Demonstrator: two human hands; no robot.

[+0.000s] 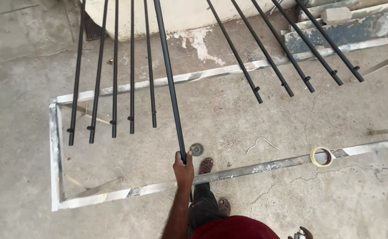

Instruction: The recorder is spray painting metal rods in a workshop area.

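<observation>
Head view cuts the right hand [301, 233] off at the bottom edge, so its grip on a small pale object cannot be told. Centre frame, the black rod [169, 75] runs steeply from the top edge down, its lower end in the left hand [183, 170], fingers wrapped tight, above the metal frame [127, 192].

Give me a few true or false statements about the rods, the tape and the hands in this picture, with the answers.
1. The left hand grips a black rod. True.
2. A roll of tape rests on the metal frame. True.
3. All the black rods lie flat inside the frame. False: their ends hang above the floor, five to the left and five to the right of the held one.
4. The right hand also grips the rod. False: it is low at the picture's edge, away from the rod.
5. A bent white wire lies on the concrete floor. True.
</observation>
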